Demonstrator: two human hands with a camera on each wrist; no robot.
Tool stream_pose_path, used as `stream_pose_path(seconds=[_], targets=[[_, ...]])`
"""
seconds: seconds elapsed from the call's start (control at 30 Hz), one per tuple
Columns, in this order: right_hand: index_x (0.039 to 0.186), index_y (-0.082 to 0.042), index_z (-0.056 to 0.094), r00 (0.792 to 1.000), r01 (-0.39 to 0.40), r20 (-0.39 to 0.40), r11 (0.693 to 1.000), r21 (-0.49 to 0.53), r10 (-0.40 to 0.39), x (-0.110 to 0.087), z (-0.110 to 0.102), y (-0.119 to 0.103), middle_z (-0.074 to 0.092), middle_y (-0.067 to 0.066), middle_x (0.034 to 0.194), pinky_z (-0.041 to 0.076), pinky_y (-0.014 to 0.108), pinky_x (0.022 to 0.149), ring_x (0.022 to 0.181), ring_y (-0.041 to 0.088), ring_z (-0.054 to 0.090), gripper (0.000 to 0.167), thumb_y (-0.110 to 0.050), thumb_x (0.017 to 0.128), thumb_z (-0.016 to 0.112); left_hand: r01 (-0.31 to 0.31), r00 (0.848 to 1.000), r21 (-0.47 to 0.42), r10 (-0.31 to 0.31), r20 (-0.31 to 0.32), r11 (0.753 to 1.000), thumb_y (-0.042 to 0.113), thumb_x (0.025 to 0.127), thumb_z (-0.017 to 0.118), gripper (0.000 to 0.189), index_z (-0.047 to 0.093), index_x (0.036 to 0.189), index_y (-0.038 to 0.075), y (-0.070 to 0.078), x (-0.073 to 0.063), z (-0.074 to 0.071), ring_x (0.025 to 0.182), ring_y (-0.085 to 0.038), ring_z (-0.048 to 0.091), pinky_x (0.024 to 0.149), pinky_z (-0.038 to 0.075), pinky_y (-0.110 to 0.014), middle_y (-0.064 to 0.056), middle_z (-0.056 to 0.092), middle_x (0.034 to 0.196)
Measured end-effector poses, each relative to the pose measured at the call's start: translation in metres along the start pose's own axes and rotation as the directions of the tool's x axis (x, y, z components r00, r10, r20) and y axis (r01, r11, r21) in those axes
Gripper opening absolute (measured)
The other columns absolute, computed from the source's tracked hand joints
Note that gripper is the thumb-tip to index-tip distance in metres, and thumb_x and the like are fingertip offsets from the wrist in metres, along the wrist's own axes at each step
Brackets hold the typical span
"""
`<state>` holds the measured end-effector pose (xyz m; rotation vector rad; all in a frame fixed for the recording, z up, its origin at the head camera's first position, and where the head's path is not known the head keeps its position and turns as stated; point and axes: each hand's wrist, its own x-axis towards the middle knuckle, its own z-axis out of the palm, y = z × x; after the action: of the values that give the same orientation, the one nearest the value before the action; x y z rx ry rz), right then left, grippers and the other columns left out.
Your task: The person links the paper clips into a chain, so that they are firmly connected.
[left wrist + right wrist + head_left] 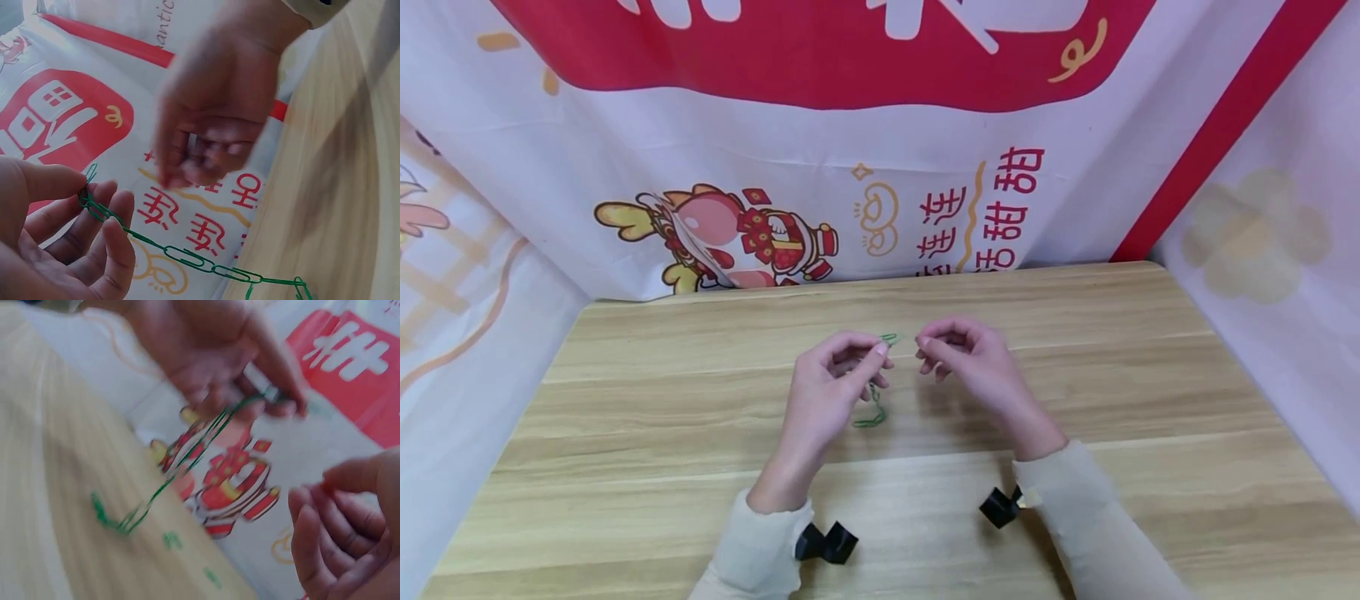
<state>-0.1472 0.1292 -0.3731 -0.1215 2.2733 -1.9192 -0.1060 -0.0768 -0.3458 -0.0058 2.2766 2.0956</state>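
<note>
Far left: a printed white cloth panel [456,250] stands along the side of the wood-grain table [647,400]. On the rear cloth [820,142], left of centre, is a cartoon figure [715,237].

The left hand [818,387], in a pale sleeve [756,546] with a black wrist device [826,544], is raised above the table. It pinches a chain of green paper clips [870,423] between thumb and fingers. One clip projects past the fingertips toward the right hand; the remaining links hang below the left hand in a slack line, bent at the lower end. Contact between that end and the table cannot be determined.

To the right, red characters [977,208] are printed on the rear cloth. The right hand [973,362] is closed, apart from the left hand: fingers curled, thumb tip at the index finger, nothing visible in its grip. Far right: a red band [1232,125], then a pale flower print [1258,237].
</note>
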Motion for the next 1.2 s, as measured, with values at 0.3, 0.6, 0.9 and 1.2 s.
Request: stream_pose_path(seconds=[0.3, 0.6, 0.9, 1.2], targets=[[0.11, -0.009, 0.078, 0.999, 0.036, 0.047, 0.924, -0.381, -0.019, 0.029, 0.037, 0.026, 0.078, 0.007, 0.102, 0.062, 0.034, 0.086, 0.092, 0.019, 0.071, 0.015, -0.011, 0.095, 0.077, -0.041, 0.997, -0.063, 0.037, -0.061, 0.997, 0.014, 0.105, 0.07, 0.018, 0.074, 0.119, 0.003, 0.004, 0.0, -0.009, 0.078, -0.018, 0.074, 0.064, 0.057, -0.024, -0.012, 0.079, 0.105], [0.085, -0.014, 0.068, 1.0, 0.027, 0.016, 0.76, -0.649, -0.022, 0.049, 0.072, 0.031, 0.066, 0.004, 0.082, 0.045, 0.029, 0.063, 0.074, 0.019, 0.057, 0.018, -0.027, 0.094, 0.077, -0.052, 0.998, -0.115, 0.048, -0.042, 0.992, 0.009, 0.105, 0.069, 0.015, 0.073, 0.118, 0.003, 0.003, -0.001, -0.005, 0.075, -0.016, 0.073, 0.062, 0.055, -0.023, -0.015, 0.08, 0.101], [0.069, -0.019, 0.054, 1.0, -0.004, -0.006, 0.67, -0.742, 0.0, 0.048, 0.079, 0.03, 0.065, 0.005, 0.08, 0.048, 0.032, 0.059, 0.073, 0.021, 0.06, 0.036, -0.03, 0.098, 0.072, -0.042, 0.998, -0.108, 0.037, -0.048, 0.993, 0.01, 0.104, 0.07, 0.014, 0.074, 0.117, 0.003, 0.004, -0.001, -0.003, 0.074, -0.015, 0.071, 0.061, 0.054, -0.022, -0.018, 0.078, 0.102], [0.081, -0.016, 0.058, 1.0, 0.005, -0.011, 0.684, -0.729, -0.018, 0.045, 0.077, 0.032, 0.065, 0.008, 0.093, 0.05, 0.037, 0.067, 0.081, 0.024, 0.059, 0.028, -0.033, 0.097, 0.074, -0.025, 0.999, -0.098, 0.021, -0.049, 0.995, 0.011, 0.104, 0.07, 0.014, 0.074, 0.117, 0.004, 0.003, -0.001, -0.002, 0.075, -0.015, 0.072, 0.061, 0.054, -0.023, -0.006, 0.08, 0.096]])
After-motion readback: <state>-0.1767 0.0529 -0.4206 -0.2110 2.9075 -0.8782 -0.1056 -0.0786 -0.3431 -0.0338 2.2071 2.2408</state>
